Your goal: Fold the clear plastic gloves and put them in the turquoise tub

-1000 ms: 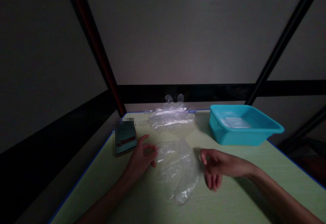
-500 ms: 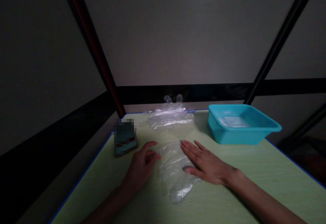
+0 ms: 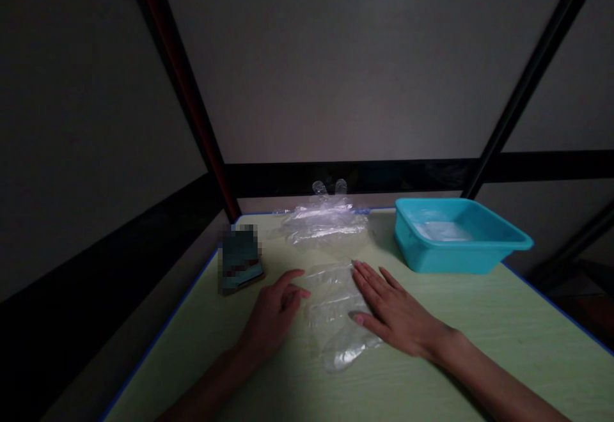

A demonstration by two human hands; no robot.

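Observation:
A clear plastic disposable glove [image 3: 330,313] lies flat on the pale green table, its thumb part toward me. My right hand [image 3: 391,307] rests palm down on the glove's right side, fingers stretched out and thumb apart. At the glove's left edge is my left hand [image 3: 275,307], with its fingers curved and apart and nothing visible between them. Its fingertips are close to the film; whether they touch it I cannot tell. Beyond both hands is a loose pile of clear plastic gloves [image 3: 326,220] near the table's far edge.
A turquoise plastic basin [image 3: 446,257] stands at the back right with whitish, flat material [image 3: 442,230] inside. At the left edge lies a blurred-out dark object [image 3: 241,259]. The table [image 3: 503,339] has a blue edge, and a wall [image 3: 345,77] rises behind it.
The whole view has shifted slightly. My right hand has slid a little to the right over the glove, and the glove's thumb part lies a bit higher in view. The left hand keeps its pose.

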